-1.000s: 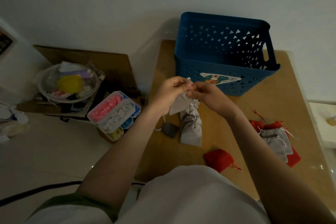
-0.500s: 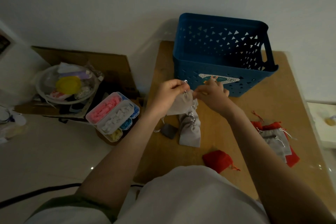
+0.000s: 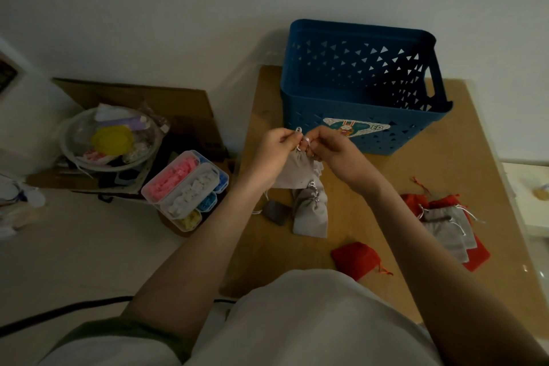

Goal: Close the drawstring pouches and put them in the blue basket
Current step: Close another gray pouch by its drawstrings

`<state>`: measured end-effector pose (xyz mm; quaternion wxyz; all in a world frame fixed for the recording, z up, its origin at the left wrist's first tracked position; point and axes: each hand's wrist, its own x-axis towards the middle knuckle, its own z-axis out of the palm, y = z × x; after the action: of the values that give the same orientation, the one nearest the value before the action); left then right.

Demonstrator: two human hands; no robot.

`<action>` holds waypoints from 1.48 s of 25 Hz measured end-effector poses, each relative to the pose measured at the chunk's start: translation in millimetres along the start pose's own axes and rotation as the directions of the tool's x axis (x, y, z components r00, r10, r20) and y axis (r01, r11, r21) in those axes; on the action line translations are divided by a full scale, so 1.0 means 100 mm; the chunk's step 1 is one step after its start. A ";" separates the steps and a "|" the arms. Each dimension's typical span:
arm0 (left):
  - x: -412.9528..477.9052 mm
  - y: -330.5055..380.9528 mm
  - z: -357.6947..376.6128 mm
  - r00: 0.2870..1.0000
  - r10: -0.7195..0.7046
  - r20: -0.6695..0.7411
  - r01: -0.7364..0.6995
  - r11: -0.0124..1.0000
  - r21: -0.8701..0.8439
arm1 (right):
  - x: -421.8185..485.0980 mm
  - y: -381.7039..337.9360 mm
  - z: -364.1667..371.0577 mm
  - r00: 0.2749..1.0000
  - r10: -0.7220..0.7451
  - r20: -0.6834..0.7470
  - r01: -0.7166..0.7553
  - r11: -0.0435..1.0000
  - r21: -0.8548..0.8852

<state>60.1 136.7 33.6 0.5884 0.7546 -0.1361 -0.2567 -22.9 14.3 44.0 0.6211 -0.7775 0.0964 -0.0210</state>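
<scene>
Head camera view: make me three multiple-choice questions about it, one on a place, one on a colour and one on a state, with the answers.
1. Where does the blue basket stand?
A. on the floor
B. at the far end of the wooden table
C. on the person's lap

2. What colour is the pouch held in both hands?
A. red
B. grey
C. blue

3. How is that pouch held?
A. it lies flat on the table, untouched
B. it is inside the basket
C. the left hand and right hand pinch it at its top

Answers:
1 B, the basket sits on the tabletop near the wall.
2 B, its cloth is plain grey.
3 C, both hands pinch the cords at its mouth.
</scene>
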 end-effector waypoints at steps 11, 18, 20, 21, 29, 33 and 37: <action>-0.04 0.07 -0.01 0.998 0.010 0.055 -0.013 0.998 0.053 | 0.09 0.08 0.08 0.987 0.011 -0.162 -0.028 0.994 -0.104; -0.10 0.08 0.04 0.991 0.060 0.116 -0.073 0.991 0.109 | 0.11 0.10 0.08 0.963 0.056 -0.265 -0.085 0.991 -0.100; -0.10 0.08 0.06 0.994 0.079 0.077 -0.089 0.987 0.131 | 0.09 0.11 0.09 0.961 0.037 -0.274 -0.063 0.994 -0.087; -0.10 0.08 0.06 0.994 0.089 0.058 -0.098 0.982 0.159 | 0.09 0.11 0.09 0.961 0.032 -0.275 -0.052 0.996 -0.069; -0.11 0.10 0.08 0.997 0.052 -0.065 -0.040 0.984 0.173 | 0.09 0.07 0.10 0.970 0.069 -0.232 -0.062 0.997 0.037; -0.07 0.07 0.05 0.995 -0.080 0.066 0.076 0.995 0.061 | 0.07 0.10 0.05 0.979 0.018 -0.204 -0.024 0.999 -0.025; -0.08 0.12 -0.01 0.973 -0.145 0.181 0.163 0.983 -0.086 | 0.07 0.08 0.01 0.979 -0.051 -0.196 0.042 0.998 -0.054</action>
<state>54.9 137.9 47.1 0.5895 0.7072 -0.1150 -0.3731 -16.9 12.6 35.8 0.5884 -0.7887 0.1399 -0.1103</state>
